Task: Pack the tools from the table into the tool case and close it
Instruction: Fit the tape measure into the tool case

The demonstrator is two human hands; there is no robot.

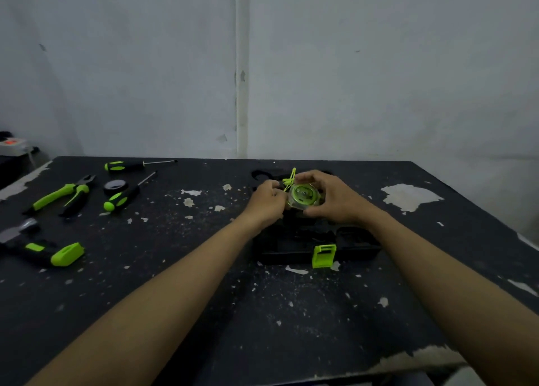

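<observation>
A round green and clear tape measure (302, 196) with a green wrist strap (289, 178) is held over the open black tool case (288, 250), which has a green latch (323, 256) at its front. My right hand (329, 199) grips the tape measure from the right. My left hand (267, 200) pinches it at the strap side. On the left of the table lie two screwdrivers (124, 166) (121, 199), pliers (62, 194), a roll of black tape (115, 186) and a hammer (43, 250).
The black table (180, 283) has flaking paint and stands against a grey wall. A white socket box (13, 146) sits beyond the table's far left corner. The case lid (261, 175) lies flat behind the hands.
</observation>
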